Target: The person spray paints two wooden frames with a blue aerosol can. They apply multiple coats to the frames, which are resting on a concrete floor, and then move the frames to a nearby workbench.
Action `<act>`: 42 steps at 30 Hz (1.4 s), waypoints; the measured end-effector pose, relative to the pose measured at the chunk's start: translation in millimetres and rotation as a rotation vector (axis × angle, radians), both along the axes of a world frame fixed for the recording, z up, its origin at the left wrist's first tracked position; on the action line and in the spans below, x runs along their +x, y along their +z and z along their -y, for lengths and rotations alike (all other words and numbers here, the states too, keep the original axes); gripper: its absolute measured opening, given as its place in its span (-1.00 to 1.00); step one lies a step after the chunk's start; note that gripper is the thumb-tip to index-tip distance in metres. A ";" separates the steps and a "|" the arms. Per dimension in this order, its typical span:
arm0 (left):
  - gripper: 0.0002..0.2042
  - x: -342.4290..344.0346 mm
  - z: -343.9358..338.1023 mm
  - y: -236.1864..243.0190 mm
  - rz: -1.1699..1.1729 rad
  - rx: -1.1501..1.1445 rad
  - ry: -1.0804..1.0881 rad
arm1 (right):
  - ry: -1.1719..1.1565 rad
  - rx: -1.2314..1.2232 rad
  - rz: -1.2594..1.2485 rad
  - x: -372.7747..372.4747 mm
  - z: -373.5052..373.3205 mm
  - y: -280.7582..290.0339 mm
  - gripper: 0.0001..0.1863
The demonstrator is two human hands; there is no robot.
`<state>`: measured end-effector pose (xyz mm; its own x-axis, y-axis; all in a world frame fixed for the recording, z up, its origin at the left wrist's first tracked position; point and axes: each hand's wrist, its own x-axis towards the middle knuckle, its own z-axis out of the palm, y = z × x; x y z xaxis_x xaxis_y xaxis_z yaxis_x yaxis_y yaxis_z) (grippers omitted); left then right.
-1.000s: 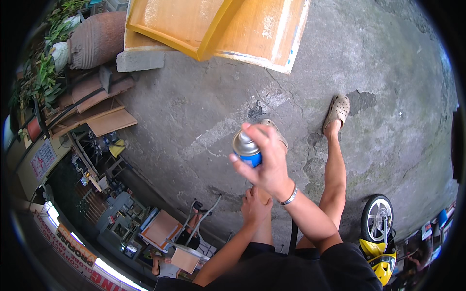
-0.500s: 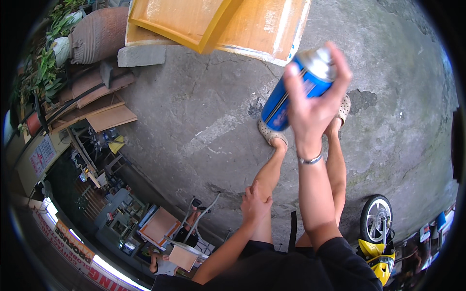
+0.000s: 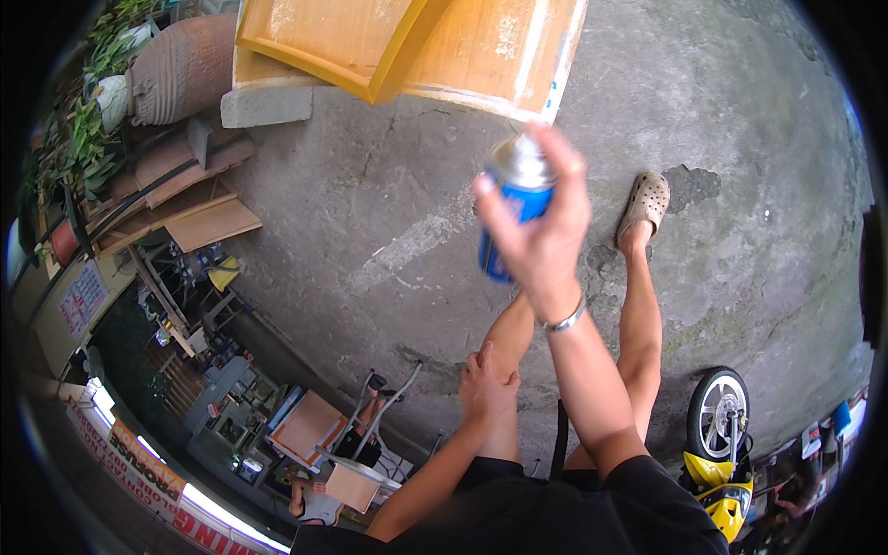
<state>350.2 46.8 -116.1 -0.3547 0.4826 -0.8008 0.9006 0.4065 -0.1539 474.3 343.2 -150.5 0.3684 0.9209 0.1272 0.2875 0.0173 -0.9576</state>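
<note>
My right hand (image 3: 546,240) grips a blue spray can (image 3: 499,259) with a silver top, raised in front of me, one finger up over the nozzle. The can is slightly blurred and hides my left foot. My left hand (image 3: 488,393) rests on my left knee, fingers loosely bent and a little apart. Beyond the can, at the top of the view, a yellow-painted wooden frame (image 3: 388,69) lies on a lighter wooden panel (image 3: 490,55), beside a concrete block (image 3: 266,108).
Clay jar (image 3: 180,69), plants (image 3: 88,139) and stacked boards (image 3: 208,222) line the left. A cluttered stall (image 3: 222,425) with a chair (image 3: 351,486) and at least one person (image 3: 314,499) is at lower left. A yellow motorbike (image 3: 721,499) stands at lower right, behind me on concrete ground (image 3: 758,240).
My right hand has lifted the can forward, swung it up to the right, then back left and slightly down with some tilting. My left hand stays on my knee.
</note>
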 end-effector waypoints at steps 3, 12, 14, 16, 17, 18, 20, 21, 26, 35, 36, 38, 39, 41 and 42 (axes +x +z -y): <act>-0.18 1.3 -2.0 0.8 0.002 -0.001 0.008 | -0.269 0.031 -0.062 27.5 -35.3 -7.0 -0.29; -0.20 4.2 -8.0 -1.4 -0.004 0.008 0.027 | 0.077 -0.041 -0.060 2.2 9.6 4.6 -0.31; -0.20 6.7 -9.1 -3.6 0.001 0.002 0.022 | 0.253 -0.198 -0.176 -10.2 47.8 12.2 -0.27; -0.20 2.5 0.3 -9.1 0.023 0.011 0.000 | 0.371 -0.276 -0.165 -10.3 67.6 29.0 -0.26; -0.20 -0.1 4.9 -12.8 0.033 0.018 -0.014 | 0.408 -0.268 -0.140 -8.6 69.9 30.5 -0.24; -0.20 3.5 -1.2 -12.6 0.015 -0.004 -0.010 | 0.379 -0.264 -0.152 -3.9 62.8 27.4 -0.24; -0.19 17.8 -16.6 -5.0 -0.025 -0.055 0.002 | 0.326 -0.263 -0.179 10.2 46.8 21.6 -0.25; -0.19 21.7 -19.7 -2.8 -0.028 -0.052 0.010 | 0.277 -0.246 -0.179 18.5 30.5 14.4 -0.27; -0.17 32.9 -24.5 -2.5 -0.052 -0.042 0.029 | -0.003 -0.038 -0.022 88.8 -86.7 -9.9 -0.32; -0.18 46.1 -27.9 -4.7 -0.078 -0.047 0.005 | -0.329 0.119 -0.138 185.4 -192.2 -6.4 -0.43; -0.19 47.5 -28.6 -5.9 -0.070 -0.046 -0.003 | -0.321 0.180 -0.069 183.3 -184.6 -16.8 -0.42; -0.19 46.8 -29.0 -5.0 -0.083 -0.034 -0.004 | -0.191 -0.024 -0.077 171.5 -158.8 -6.9 -0.36; -0.19 49.4 -31.5 -6.3 -0.073 -0.041 -0.011 | -0.123 0.031 -0.082 162.9 -143.8 -11.0 -0.34; -0.20 50.2 -36.8 -4.2 -0.080 -0.045 -0.015 | 0.045 0.066 0.025 136.3 -105.5 -8.6 -0.29; -0.20 50.7 -38.6 -4.0 -0.077 -0.050 -0.017 | 0.127 0.087 0.031 124.6 -86.3 -5.8 -0.28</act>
